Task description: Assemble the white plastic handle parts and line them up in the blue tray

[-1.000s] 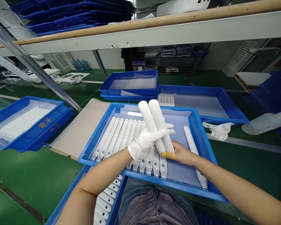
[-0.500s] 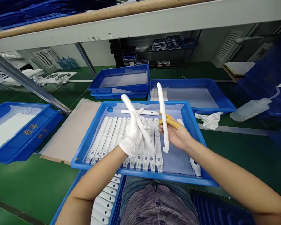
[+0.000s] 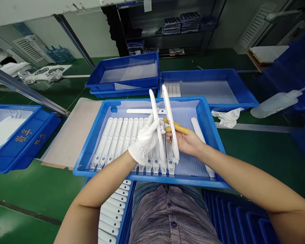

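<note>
Blue tray (image 3: pixel 152 178) below, two white bars (image 3: pixel 171 118) upright in both hands (image 3: pixel 145 140) (image 3: pixel 185 142)

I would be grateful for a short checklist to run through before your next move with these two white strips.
Left hand gloved: ok, white glove.
Right hand fingertips covered: ok, yellow finger cots.
Left white strip gripped: ok, held in the gloved fingers.
Right white strip gripped: ok, held against the right hand's fingers.
Blue tray orderly: not ok, a crosswise strip lies beyond the row of white parts.
Strip surfaces clean: cannot tell, too small to see.
</note>
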The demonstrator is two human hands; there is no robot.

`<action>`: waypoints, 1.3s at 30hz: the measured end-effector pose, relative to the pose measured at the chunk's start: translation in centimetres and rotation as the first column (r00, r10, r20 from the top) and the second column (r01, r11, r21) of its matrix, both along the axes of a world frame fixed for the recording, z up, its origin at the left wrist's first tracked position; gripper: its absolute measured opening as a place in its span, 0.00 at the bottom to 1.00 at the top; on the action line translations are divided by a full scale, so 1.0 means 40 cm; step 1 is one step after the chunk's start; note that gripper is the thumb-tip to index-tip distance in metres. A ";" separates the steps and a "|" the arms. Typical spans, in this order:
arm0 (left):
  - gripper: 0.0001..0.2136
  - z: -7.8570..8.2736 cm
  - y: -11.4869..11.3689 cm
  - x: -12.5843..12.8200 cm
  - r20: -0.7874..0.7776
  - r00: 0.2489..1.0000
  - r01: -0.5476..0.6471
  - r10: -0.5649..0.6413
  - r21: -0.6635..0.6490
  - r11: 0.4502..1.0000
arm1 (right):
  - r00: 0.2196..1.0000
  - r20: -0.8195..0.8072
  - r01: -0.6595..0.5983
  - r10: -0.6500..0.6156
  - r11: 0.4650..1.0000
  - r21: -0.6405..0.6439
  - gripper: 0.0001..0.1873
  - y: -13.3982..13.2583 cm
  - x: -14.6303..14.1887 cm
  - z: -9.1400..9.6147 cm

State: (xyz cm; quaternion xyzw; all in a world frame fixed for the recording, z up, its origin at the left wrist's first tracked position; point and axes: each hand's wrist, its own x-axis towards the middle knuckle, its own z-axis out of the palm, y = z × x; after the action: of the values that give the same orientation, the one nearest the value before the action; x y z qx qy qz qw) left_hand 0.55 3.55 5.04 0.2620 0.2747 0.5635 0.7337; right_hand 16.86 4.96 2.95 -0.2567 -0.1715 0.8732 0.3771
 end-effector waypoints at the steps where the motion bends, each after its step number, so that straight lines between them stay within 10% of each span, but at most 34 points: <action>1: 0.25 -0.005 0.003 -0.002 0.008 1.000 0.001 -0.001 -0.022 1.000 | 1.000 0.019 0.008 -0.008 1.000 0.022 0.10 0.002 0.000 -0.001; 10: 0.14 -0.036 0.013 -0.013 0.021 0.995 0.101 -0.099 -0.110 0.989 | 0.987 0.019 0.154 -0.157 0.983 0.097 0.19 0.003 -0.011 0.007; 25: 0.15 -0.022 0.019 0.004 -0.070 0.998 -0.007 -0.002 -0.126 0.992 | 0.972 0.208 0.028 -0.113 0.927 0.374 0.34 -0.016 0.000 0.006; 28: 0.07 -0.021 0.012 -0.002 -0.106 0.993 -0.048 0.049 0.010 0.999 | 0.940 0.279 0.007 -0.195 0.830 0.558 0.32 -0.026 -0.002 -0.007; 32: 0.14 -0.021 0.000 -0.020 -0.234 0.971 0.084 -0.049 0.143 0.986 | 0.771 0.405 -0.095 -0.491 0.540 0.836 0.28 -0.039 0.003 -0.033; 35: 0.20 -0.016 -0.002 -0.032 -0.256 0.954 0.216 -0.158 0.213 0.953 | 0.622 0.404 -0.241 -0.671 0.327 0.914 0.27 -0.047 0.011 -0.047; 39: 0.21 -0.019 0.006 -0.041 -0.237 0.951 0.257 -0.198 0.254 0.932 | 0.565 0.333 -0.315 -0.755 0.176 0.933 0.32 -0.053 0.015 -0.054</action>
State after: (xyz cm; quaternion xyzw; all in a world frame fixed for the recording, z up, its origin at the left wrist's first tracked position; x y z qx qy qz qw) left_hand -1.11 3.77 4.30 0.4514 0.2342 0.4773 0.7166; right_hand 17.46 2.86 0.77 -0.3374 -0.7666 0.2702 0.4749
